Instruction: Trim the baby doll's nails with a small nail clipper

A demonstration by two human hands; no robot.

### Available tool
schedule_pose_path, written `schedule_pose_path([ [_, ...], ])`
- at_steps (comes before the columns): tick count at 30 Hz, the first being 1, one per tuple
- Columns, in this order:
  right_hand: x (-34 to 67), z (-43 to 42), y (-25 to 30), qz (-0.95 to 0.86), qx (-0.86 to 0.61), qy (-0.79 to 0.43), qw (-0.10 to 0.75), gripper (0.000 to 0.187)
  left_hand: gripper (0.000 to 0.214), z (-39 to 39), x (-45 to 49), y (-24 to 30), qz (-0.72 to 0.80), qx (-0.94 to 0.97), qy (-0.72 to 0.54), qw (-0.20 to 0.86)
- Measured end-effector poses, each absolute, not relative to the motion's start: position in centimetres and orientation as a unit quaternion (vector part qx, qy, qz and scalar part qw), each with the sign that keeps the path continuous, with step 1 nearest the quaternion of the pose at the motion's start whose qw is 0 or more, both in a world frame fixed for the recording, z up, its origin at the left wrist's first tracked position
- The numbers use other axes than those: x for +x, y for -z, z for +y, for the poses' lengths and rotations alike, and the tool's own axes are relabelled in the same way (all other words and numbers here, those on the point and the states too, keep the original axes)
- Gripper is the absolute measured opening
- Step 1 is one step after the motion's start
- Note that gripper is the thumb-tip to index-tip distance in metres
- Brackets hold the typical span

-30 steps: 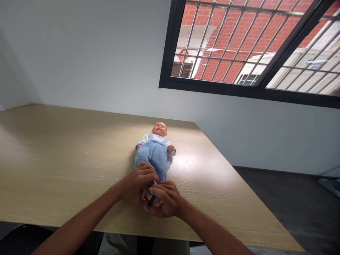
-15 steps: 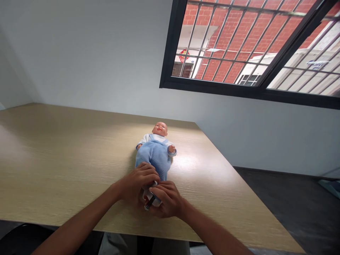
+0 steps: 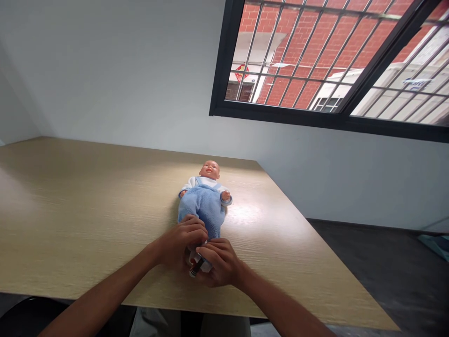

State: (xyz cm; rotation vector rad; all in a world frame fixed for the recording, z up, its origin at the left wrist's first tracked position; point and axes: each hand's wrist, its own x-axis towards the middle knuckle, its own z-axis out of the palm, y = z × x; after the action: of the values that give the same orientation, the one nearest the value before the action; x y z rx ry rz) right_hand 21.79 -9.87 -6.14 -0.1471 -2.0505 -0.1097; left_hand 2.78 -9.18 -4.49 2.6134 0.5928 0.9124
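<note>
A baby doll [image 3: 204,201] in blue fleece overalls and a white shirt lies on its back on a light wood-grain table [image 3: 87,210], its head pointing away from me. My left hand [image 3: 182,242] is curled over the lower overalls. My right hand [image 3: 220,262] closes over the doll's lower end, beside a white cloth [image 3: 194,256]. A small dark cylindrical object [image 3: 196,267] with a red band shows between my hands. The doll's legs and feet are hidden by my hands.
The table's far edge meets a pale wall, and its right edge drops to a dark floor. A barred window [image 3: 315,61] shows a red brick building. Grey trousers [image 3: 150,323] show below the table's near edge, and a dark chair [image 3: 24,318] sits at lower left.
The view has shifted slightly as my head moved. My hands and the doll keep the same hold and position, with only a small shift of the hands.
</note>
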Motion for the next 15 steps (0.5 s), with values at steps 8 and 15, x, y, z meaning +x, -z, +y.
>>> schedule_pose_path([
  [8, 21.9, -9.9, 6.4, -0.857, -0.07, 0.042, 0.509, 0.031, 0.023, -9.3, 2.9, 4.0, 0.21, 0.912, -0.313, 0.162],
  [15, 21.7, -9.9, 6.1, -0.852, -0.067, 0.049, 0.516, 0.027, 0.027, -9.6, 2.8, 3.2, 0.223, 0.924, -0.276, 0.14],
])
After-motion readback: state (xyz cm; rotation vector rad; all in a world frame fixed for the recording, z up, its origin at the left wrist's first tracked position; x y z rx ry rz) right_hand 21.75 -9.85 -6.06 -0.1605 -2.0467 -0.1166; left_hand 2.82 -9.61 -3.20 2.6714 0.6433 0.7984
